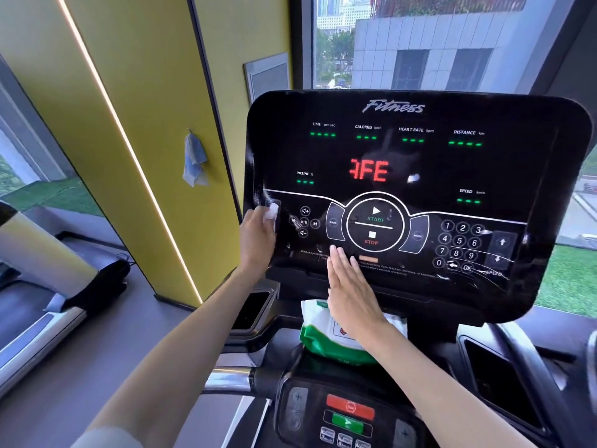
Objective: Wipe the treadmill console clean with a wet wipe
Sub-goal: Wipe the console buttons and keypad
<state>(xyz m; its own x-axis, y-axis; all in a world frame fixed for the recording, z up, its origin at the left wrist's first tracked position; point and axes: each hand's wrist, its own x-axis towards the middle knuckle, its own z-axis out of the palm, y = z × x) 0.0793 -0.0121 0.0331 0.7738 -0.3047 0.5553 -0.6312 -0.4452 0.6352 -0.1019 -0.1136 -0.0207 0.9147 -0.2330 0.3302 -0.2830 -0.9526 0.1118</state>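
Nearest, a small handlebar keypad (pixel 350 415) with a red and a green key. Beyond it, a green-and-white wipe pack (pixel 318 334) lies on the ledge under the console, partly covered by the right hand (pixel 350 292), which is flat with straight fingers at the console's lower edge; contact cannot be confirmed. Farther and to the left, the left hand (pixel 258 237) grips the bunched wet wipe (pixel 272 213) against the left margin of the treadmill console (pixel 403 156), beside the volume keys. Step in hand, as judged: wiping the left edge. The next move calls for light rightward strokes across the keys and display, with the right hand withdrawn. Most of the wipe is hidden; the fine print is unreadable.
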